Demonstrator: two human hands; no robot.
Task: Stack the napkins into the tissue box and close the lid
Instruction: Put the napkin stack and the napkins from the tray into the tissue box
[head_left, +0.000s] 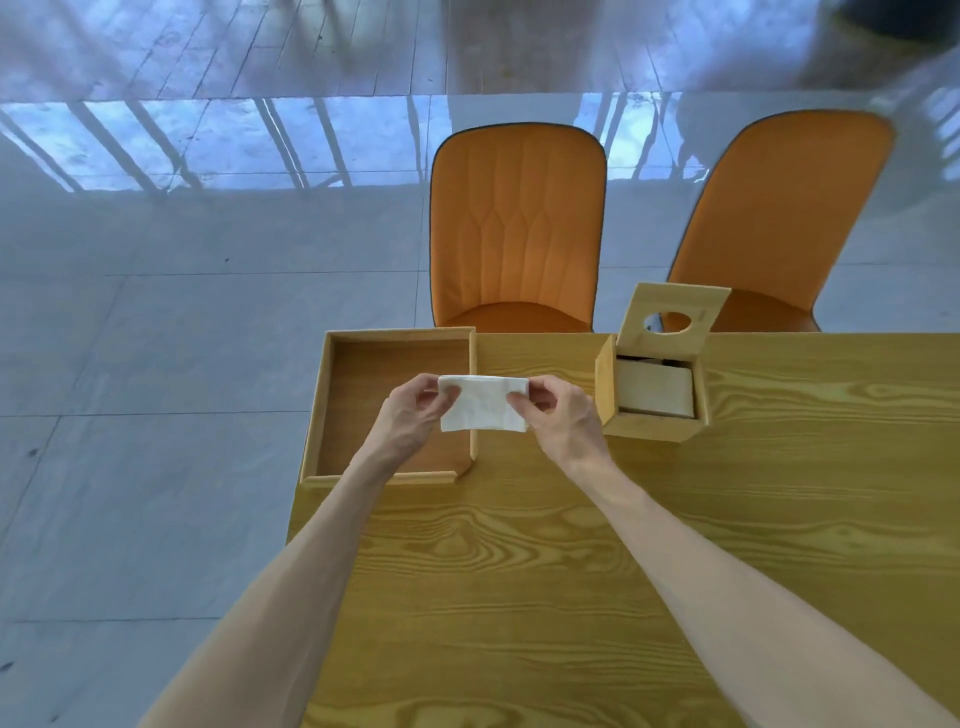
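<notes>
On the big wooden table (571, 571) sit an empty tray (332, 415) and the open tissue box (652, 400) with napkins inside, and the left hand (410, 415) and right hand (561, 415) pinch a white napkin (480, 405) above the tray's edge.

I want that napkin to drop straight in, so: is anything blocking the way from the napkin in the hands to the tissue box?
Nothing visible does. The napkin is held between the left hand and right hand, the tissue box stands just to its right, and the lid is raised, leaving the opening clear above napkins already inside.
</notes>
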